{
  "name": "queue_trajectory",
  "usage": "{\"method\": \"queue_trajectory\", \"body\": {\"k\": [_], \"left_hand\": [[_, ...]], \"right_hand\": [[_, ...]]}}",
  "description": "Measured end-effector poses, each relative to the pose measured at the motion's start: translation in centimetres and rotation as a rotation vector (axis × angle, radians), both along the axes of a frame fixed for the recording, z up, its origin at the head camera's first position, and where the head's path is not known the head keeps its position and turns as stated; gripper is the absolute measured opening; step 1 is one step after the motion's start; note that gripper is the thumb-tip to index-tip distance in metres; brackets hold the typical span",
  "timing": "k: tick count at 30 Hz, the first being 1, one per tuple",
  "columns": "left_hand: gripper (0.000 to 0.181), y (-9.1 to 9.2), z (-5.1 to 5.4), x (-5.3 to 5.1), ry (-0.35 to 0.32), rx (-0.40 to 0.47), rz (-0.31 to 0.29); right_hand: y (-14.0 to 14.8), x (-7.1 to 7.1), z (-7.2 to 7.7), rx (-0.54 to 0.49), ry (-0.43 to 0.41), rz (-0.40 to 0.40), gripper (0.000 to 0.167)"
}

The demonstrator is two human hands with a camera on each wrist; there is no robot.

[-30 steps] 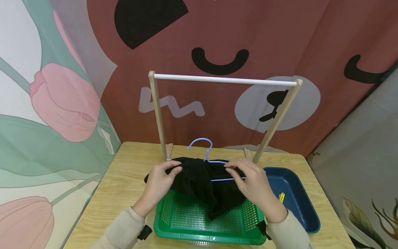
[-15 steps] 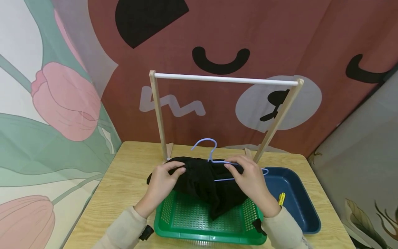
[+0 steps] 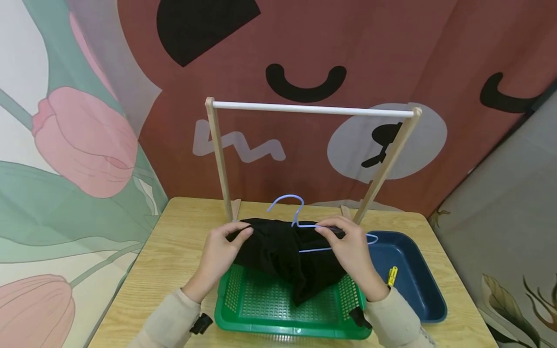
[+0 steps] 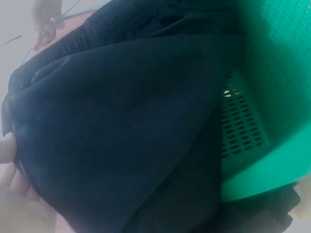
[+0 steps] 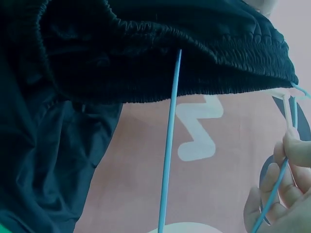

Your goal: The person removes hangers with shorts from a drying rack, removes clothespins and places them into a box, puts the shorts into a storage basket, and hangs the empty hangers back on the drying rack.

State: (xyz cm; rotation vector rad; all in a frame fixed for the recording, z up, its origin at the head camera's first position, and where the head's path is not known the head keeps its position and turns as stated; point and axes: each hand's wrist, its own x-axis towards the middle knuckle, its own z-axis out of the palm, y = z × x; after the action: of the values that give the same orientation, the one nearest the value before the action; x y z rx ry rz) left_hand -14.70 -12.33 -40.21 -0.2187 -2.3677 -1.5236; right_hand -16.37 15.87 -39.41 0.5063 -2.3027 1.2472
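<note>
two holds on: left hand pinching the black elastic-waisted cloth garment above the green perforated plastic basket, right hand gripping the slim blue hooked hanger. its left end's hidden inside the garment!

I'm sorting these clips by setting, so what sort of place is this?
Probably a staged indoor tabletop set: a clothes rack and green basket on a wood-grain table, before a cartoon-print backdrop.
</note>
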Motion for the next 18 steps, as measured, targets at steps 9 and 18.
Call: {"method": "queue_trajectory", "body": {"k": [9, 18], "left_hand": [[0.019, -2.2, 0.1, -0.3, -0.099, 0.134, 0.083], [0.021, -3.9, -0.1, -0.2, -0.134, 0.134, 0.154]], "right_hand": [[1.2, 0.0, 0.0, -0.045, 0.004, -0.042, 0.011], [3.0, 0.4, 0.6, -0.053, 0.057, -0.123, 0.012]]}}
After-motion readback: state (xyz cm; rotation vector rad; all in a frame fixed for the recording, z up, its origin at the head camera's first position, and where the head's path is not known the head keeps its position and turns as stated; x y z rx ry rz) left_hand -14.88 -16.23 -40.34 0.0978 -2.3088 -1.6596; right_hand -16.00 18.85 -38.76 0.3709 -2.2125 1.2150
